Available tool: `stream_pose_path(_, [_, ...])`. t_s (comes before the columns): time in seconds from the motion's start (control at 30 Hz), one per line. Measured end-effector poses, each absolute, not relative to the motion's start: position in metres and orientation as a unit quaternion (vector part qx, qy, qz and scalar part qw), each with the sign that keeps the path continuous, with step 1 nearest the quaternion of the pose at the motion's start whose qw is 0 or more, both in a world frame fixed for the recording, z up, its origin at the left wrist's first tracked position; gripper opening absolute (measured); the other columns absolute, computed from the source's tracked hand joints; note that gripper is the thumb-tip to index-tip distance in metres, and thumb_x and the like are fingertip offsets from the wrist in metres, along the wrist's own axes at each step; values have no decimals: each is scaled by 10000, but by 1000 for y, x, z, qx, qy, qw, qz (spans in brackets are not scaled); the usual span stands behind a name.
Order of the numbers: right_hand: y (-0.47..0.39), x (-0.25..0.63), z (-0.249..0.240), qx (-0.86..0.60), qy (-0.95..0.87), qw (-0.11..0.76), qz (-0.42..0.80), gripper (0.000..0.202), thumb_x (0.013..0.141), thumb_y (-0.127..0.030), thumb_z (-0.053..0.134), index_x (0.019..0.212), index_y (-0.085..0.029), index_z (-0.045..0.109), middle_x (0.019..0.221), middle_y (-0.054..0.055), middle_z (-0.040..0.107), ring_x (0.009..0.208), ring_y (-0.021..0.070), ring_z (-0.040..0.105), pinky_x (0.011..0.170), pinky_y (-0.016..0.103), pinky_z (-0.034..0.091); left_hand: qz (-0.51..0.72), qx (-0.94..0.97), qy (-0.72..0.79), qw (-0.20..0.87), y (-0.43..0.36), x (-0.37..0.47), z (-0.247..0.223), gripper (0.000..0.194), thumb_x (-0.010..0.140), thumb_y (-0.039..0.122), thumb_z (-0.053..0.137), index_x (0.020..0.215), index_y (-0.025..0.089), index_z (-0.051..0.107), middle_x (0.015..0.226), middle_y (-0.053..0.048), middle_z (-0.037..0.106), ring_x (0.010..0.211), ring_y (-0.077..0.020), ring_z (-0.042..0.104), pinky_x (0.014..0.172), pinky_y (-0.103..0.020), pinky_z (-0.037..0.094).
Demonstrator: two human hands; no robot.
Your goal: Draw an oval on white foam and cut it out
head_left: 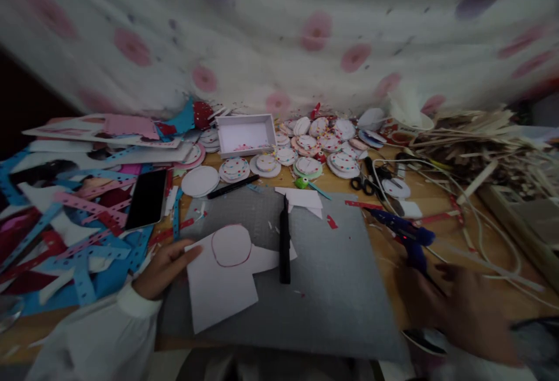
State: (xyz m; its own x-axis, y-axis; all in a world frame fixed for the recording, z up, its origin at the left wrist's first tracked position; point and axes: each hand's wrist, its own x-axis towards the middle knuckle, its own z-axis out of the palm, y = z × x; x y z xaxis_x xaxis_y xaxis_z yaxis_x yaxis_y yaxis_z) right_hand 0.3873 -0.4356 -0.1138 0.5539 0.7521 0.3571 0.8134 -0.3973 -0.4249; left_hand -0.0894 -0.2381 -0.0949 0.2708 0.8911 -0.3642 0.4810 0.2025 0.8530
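Nearest the head camera, I have a loose white cloth sleeve point(96, 340) leading to the left hand point(168, 267), its thumb and fingers closed on the upper-left corner of a flat white sheet with a red-drawn circle point(222, 299). The right hand point(463, 305) blurs beside the handle of a dark-blue glue gun point(414, 241); I cannot tell whether its fingers grip.

The sheet lies on the left of a grey cutting mat point(340, 299), its lower edge near the mat's front edge. I get moving room over the mat's right side, among small red scraps. Heaped blue, pink and red strips point(87, 223) crowd the left.

Underneath is a wooden table point(386, 256); behind, a white flowered curtain point(262, 31) hangs in dim light.

The sheet's long axis runs away from me, a narrow tongue pointing right, toward an upright-lying black knife point(285, 247); the glue gun's nozzle points left, toward the mat.
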Motion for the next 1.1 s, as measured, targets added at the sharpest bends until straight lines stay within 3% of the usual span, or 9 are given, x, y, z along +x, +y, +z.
stream_pose_path(0.1, [-436,364,-94,-814,-519,260,-8,262,750,-597,492,747,-340,540,608,84,601,482,310,562,427,468,419,224,614,566,502,-227,-81,-88,438,640,585,708,754,164,666,632,0,620,583,-146,536,493,-224,406])
stream_pose_path(0.2, [-407,325,-80,-723,-624,291,51,166,807,-498,523,875,-350,553,697,57,622,560,274,606,486,439,502,241,595,547,537,-215,-69,-86,450,627,578,716,782,159,660,665,4,616,620,-147,538,516,-222,401])
stream_pose_path(0.33, [-343,260,-80,-605,-731,299,102,187,882,-330,510,1051,-250,520,815,68,597,718,240,610,595,381,526,268,570,514,582,-204,-51,-90,424,621,522,737,788,146,632,686,9,598,626,-130,529,517,-210,377])
stream_pose_path(0.5, [-299,218,-98,-606,-747,262,84,362,834,-325,605,1148,-186,494,1015,141,555,932,310,566,778,471,510,290,544,499,609,-195,-34,-94,376,675,469,708,853,153,611,732,4,607,636,-133,549,530,-218,395])
stream_pose_path(0.67, [-300,245,-108,-593,-743,284,126,332,830,-172,514,1157,-200,469,1049,127,534,930,270,580,758,416,526,265,521,490,647,-191,-26,-95,371,684,443,692,888,141,626,770,-26,638,658,-156,568,552,-238,409])
stream_pose_path(0.87, [-282,266,-82,-592,-734,312,114,235,856,-236,529,1085,-190,552,1053,130,599,1010,275,584,864,441,497,213,613,423,633,-196,-21,-85,369,700,402,682,973,155,653,891,-41,671,774,-179,595,631,-253,450])
stream_pose_path(0.93, [-274,255,-72,-577,-710,352,196,314,835,-323,614,1116,-198,550,1083,116,618,1024,263,591,900,436,488,197,624,410,636,-198,-19,-80,363,713,395,675,994,166,656,889,-39,676,773,-180,601,627,-253,457])
stream_pose_path(1.0, [-267,239,-69,-533,-666,366,371,344,835,-383,624,1122,-208,551,1046,84,643,924,219,625,811,370,529,189,627,403,640,-200,-17,-78,349,714,398,677,979,172,668,878,-38,683,774,-186,610,626,-255,463])
stream_pose_path(1.1, [-263,217,-77,-490,-591,302,565,271,820,-455,627,884,-193,605,791,20,644,693,164,595,604,279,508,180,621,403,648,-201,-12,-79,332,719,435,669,921,172,684,822,-30,679,725,-179,608,589,-245,452])
